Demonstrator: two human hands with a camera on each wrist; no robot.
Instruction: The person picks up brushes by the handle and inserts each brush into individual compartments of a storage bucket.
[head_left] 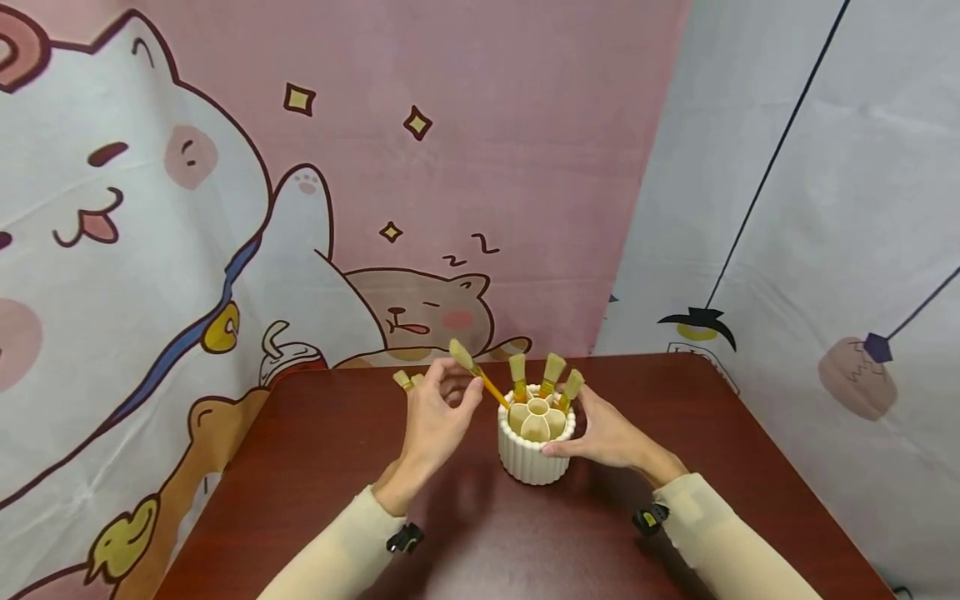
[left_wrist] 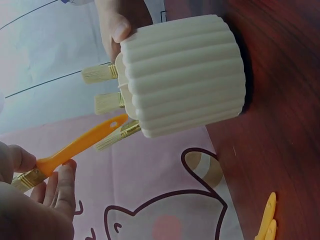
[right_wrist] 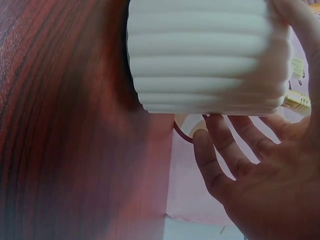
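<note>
My left hand (head_left: 431,425) pinches a flat paintbrush (left_wrist: 82,145) near its metal ferrule. The brush tilts, pale bristles upward, and its orange handle end is right at the rim of a white ribbed brush holder (head_left: 532,462). From the right, my right hand (head_left: 611,432) grips that holder, thumb on the near rim and fingers (right_wrist: 227,142) along the far side. Three brushes stand bristles-up in the holder's outer slots: one at the back left (head_left: 518,368), a middle brush (head_left: 553,371) and a right-hand brush (head_left: 572,386). The holder's petal-shaped divider (head_left: 537,408) shows at its top.
Behind my left hand, loose brushes (head_left: 403,381) lie on the dark red wooden table (head_left: 330,467); their orange handles (left_wrist: 268,212) show in the left wrist view. A cartoon-printed cloth (head_left: 525,167) hangs just past the table's back edge.
</note>
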